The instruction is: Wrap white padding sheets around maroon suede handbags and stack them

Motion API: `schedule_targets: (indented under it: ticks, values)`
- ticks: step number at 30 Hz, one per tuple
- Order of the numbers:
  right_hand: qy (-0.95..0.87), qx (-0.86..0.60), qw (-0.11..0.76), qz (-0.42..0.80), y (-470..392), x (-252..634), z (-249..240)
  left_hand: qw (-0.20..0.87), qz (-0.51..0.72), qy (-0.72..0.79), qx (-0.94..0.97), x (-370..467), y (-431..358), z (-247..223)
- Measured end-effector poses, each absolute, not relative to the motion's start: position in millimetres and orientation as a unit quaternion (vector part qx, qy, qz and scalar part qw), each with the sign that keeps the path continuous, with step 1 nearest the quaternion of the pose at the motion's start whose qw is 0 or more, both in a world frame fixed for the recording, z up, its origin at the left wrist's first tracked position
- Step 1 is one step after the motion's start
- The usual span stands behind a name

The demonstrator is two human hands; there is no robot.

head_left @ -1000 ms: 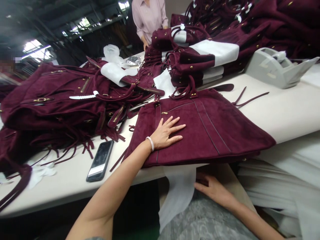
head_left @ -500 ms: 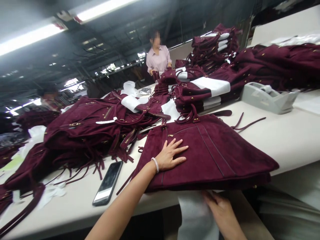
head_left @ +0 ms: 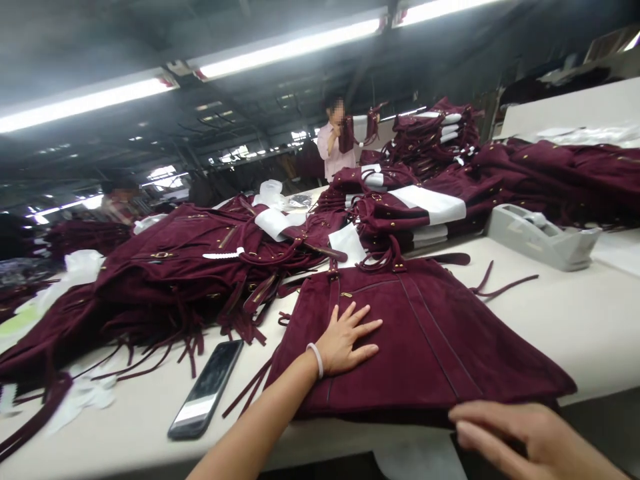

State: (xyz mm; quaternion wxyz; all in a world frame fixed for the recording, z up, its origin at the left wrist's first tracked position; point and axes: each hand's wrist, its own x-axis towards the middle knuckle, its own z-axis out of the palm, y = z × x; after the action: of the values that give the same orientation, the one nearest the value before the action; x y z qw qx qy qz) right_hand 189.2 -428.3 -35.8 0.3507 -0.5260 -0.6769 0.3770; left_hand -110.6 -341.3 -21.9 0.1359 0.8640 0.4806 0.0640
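A burgundy suede-like handbag (head_left: 400, 313) lies flat at the table's front edge, its handles pointing away from me. My left hand (head_left: 347, 340), with a pale band on the wrist, rests flat on its left part with the fingers spread. At the bag's near edge, towards the right, is my right hand (head_left: 520, 437). Its fingers are stretched out and slightly bent, with nothing seen between them; whether the tips touch the bag I cannot tell. Below the edge hangs a white sheet (head_left: 420, 460), apart from the right hand.
Left of the bag lie a phone (head_left: 206, 390) and a heap of burgundy bags (head_left: 165, 267). A grey tape dispenser (head_left: 543, 237) stands at right. Stacked bags with white wraps (head_left: 410, 213) are behind. Across the table a person (head_left: 337, 150) holds up a burgundy piece.
My right hand has moved from the white sheet under the bag up and right to the bag's near edge. The sheet sits lower. The person opposite has raised a burgundy piece.
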Motion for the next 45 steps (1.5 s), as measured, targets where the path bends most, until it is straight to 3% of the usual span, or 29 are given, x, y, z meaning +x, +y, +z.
schedule_targets:
  ticks: [4,7,11,19,30,45]
  values:
    - [-0.782,-0.435,0.371,0.247,-337.4,161.8,41.4,0.126,0.085,0.488,0.86,-110.2,-342.7,-24.5]
    - [-0.814,-0.431,0.336,0.197,-251.8,111.1,62.4,0.132,0.087,0.493,0.855,-111.0,-343.0,-25.5]
    - [-0.783,-0.547,0.218,0.2,-163.3,56.5,49.5,0.139,0.102,0.495,0.852,-113.7,-344.5,-28.6]
    - [-0.73,-0.641,0.117,0.205,-95.6,9.4,6.2,0.149,0.144,0.481,0.852,-118.3,-343.7,-36.3]
    - [-0.716,-0.636,0.228,0.176,-78.8,14.1,-33.9,0.157,0.158,0.481,0.848,-119.0,-343.2,-37.8]
    - [-0.621,-0.653,0.42,0.107,-76.4,53.9,6.2,0.163,0.148,0.471,0.855,-117.7,-347.7,-37.6]
